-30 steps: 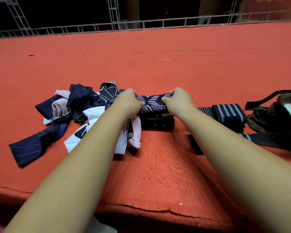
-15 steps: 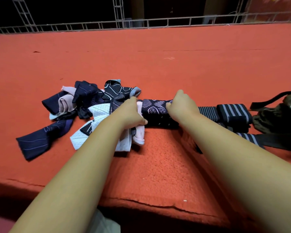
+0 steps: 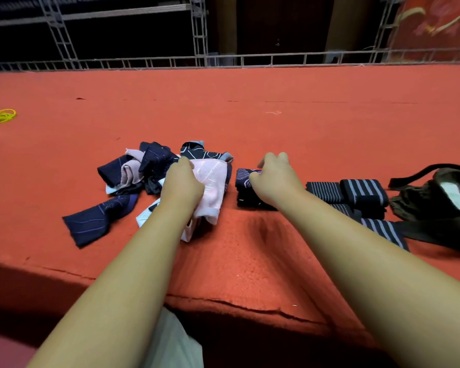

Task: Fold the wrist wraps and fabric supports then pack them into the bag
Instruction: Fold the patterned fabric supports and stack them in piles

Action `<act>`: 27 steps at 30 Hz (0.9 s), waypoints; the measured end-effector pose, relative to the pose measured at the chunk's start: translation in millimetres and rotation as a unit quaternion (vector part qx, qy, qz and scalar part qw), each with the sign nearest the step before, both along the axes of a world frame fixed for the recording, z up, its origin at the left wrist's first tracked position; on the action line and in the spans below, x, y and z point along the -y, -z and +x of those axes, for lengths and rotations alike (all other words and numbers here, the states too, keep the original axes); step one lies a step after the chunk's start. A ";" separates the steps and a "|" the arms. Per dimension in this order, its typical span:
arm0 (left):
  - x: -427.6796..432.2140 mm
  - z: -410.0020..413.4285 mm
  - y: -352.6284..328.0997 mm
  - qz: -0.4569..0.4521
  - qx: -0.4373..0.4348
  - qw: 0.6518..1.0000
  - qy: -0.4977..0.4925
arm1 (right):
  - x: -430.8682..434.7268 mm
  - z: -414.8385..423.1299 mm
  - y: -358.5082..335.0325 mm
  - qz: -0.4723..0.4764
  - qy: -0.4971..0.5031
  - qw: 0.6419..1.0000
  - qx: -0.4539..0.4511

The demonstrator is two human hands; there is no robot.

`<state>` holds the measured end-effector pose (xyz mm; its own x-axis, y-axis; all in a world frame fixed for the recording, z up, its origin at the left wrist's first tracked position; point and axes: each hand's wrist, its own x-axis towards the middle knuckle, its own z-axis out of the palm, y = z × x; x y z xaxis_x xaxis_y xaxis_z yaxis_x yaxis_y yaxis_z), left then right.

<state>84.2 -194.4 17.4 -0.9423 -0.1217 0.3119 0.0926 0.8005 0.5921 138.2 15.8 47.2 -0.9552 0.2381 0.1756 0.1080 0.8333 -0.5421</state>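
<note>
left hand (image 3: 182, 187) clamped on a pale pink mesh fabric support (image 3: 213, 179) beside the loose pile of navy fabric supports (image 3: 149, 166). right hand (image 3: 275, 179) rests on the folded navy patterned stack (image 3: 243, 179), can't tell if it grips. rolled black-and-grey striped wrist wraps (image 3: 363, 191) and the dark olive cloth bag (image 3: 436, 200) lie to its right.

Both arms outstretched; left hand (image 3: 182, 185) tight around pink fabric (image 3: 213, 176), right hand (image 3: 274, 179) loose-fingered.

A red carpeted platform (image 3: 329, 134) carries everything. A coil of yellow cord (image 3: 0, 116) lies at its left edge, a pale thread (image 3: 273, 112) toward its far edge. A metal truss railing (image 3: 223, 60) lines that far edge.
</note>
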 end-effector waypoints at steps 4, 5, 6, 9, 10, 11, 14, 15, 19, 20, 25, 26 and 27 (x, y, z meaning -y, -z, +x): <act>24.0 7.2 -0.2 0.021 -0.026 0.999 -0.027 | 24.1 10.6 -5.2 0.001 -0.091 0.996 -0.009; 30.3 8.8 0.9 0.021 -0.033 0.999 -0.034 | 31.0 13.2 -5.9 0.002 -0.115 0.993 -0.005; 36.5 11.4 1.7 0.025 -0.036 0.998 -0.043 | 38.2 15.8 -5.6 -0.003 -0.135 0.991 0.001; 54.7 16.1 4.9 0.043 -0.015 0.996 -0.077 | 57.0 18.3 4.3 -0.041 -0.168 0.984 0.041; 58.8 17.3 5.4 0.050 -0.006 0.996 -0.080 | 61.4 18.1 9.9 -0.060 -0.175 0.981 0.056; 62.4 18.1 5.8 0.058 -0.003 0.995 -0.077 | 65.9 17.5 15.4 -0.078 -0.183 0.977 0.071; 65.3 26.7 -0.3 0.095 -0.007 0.994 -0.056 | 75.3 18.7 25.7 -0.116 -0.205 0.969 0.080; 65.2 28.9 -2.7 0.114 -0.010 0.992 -0.050 | 76.7 19.4 26.4 -0.132 -0.203 0.967 0.080; 56.0 39.5 -18.1 0.191 -0.019 0.981 -0.024 | 74.1 20.6 25.2 -0.246 -0.192 0.948 0.067; 51.6 41.7 -23.7 0.222 -0.021 0.975 -0.020 | 71.8 20.7 23.3 -0.275 -0.190 0.940 0.069; 25.2 50.5 -54.1 0.367 -0.040 0.929 0.002 | 57.1 36.8 -8.8 -0.383 -0.202 0.899 0.075; 20.9 52.4 -59.6 0.376 -0.046 0.926 0.009 | 52.6 39.6 -14.4 -0.402 -0.196 0.892 0.065; 16.9 54.2 -64.7 0.387 -0.046 0.921 0.017 | 47.8 43.0 -19.6 -0.425 -0.190 0.883 0.055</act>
<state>138.4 -211.2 82.0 -0.9231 -0.3128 0.2235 0.1885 0.1383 0.9723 181.2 -32.1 66.8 -0.9947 -0.1025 -0.0102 -0.0020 0.1176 -0.9931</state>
